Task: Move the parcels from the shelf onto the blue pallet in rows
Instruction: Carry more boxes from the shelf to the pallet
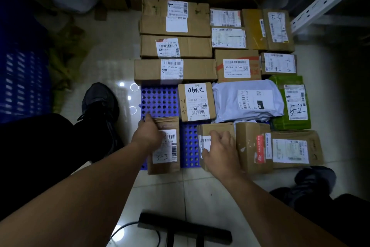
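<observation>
**Two small cartons, one in each grip**

The left hand (147,135) clasps the far left corner of the cardboard parcel marked 3-3 (165,152), with its fingers curled over the edge. The right hand (220,151) clamps the plain cardboard parcel (219,127) from above, thumb on its label. Both parcels are at the near edge of the blue pallet (158,102), with a bare strip between them. They are small, stiff, taped cartons, probably light enough for one hand. Hold them across the edges rather than on the slick labels. Beyond the right grip, the white poly mailer (248,102) looks soft and would likely sag.
</observation>
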